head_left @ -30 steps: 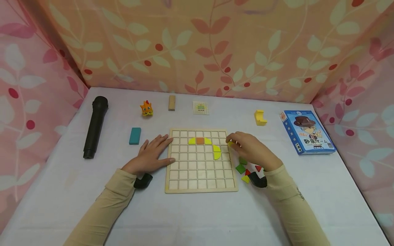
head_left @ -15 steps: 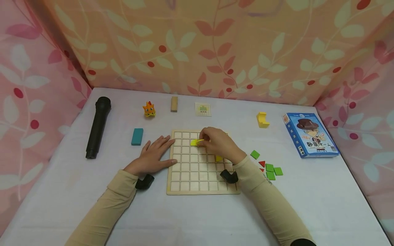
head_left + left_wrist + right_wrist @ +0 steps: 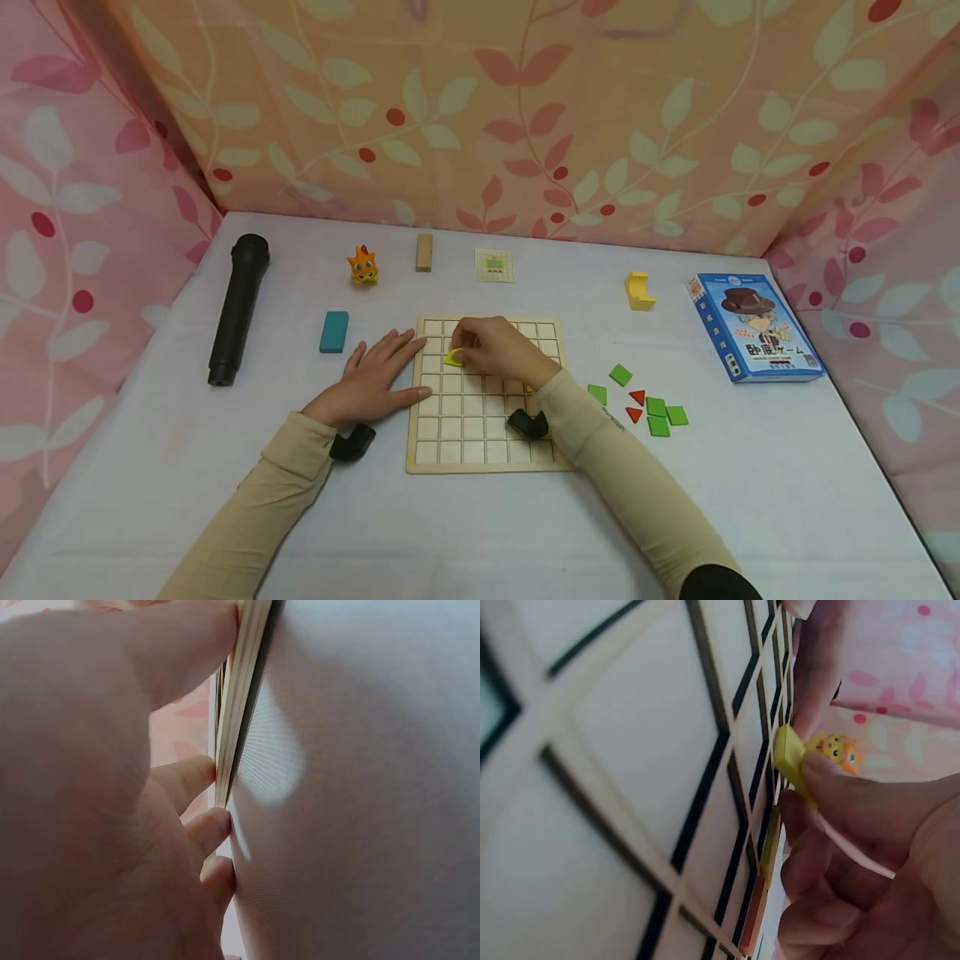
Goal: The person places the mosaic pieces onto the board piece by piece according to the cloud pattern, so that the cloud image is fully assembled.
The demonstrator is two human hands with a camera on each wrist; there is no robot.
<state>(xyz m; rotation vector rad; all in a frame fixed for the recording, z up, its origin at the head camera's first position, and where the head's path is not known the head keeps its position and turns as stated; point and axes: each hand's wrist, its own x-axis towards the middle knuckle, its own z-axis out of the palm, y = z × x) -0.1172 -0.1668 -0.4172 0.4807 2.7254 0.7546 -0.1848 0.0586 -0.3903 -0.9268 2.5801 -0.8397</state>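
Observation:
A wooden board with a square grid (image 3: 472,429) lies flat on the table. My left hand (image 3: 367,387) rests spread at its left edge, with thumb and fingertips touching the border. Over the upper left of the grid, my right hand (image 3: 498,348) pinches a yellow tile (image 3: 453,358) between thumb and finger; the right wrist view shows this yellow tile (image 3: 789,757) tilted to the grid. Below it there, another yellow tile (image 3: 770,840) and an orange tile (image 3: 753,919) sit on the board. My right hand and wrist hide most placed tiles in the head view.
Right of the board lie several green tiles (image 3: 658,426) and two red triangles (image 3: 637,397). Behind it are a pattern card (image 3: 494,266), wooden block (image 3: 424,252), orange figurine (image 3: 363,266) and yellow block (image 3: 639,292). A teal block (image 3: 333,332), black microphone (image 3: 238,308) and blue box (image 3: 756,327) stand outward.
My right hand has moved left from the board's right edge across to its upper left, carrying a yellow tile. My left hand stays on the board's left edge.

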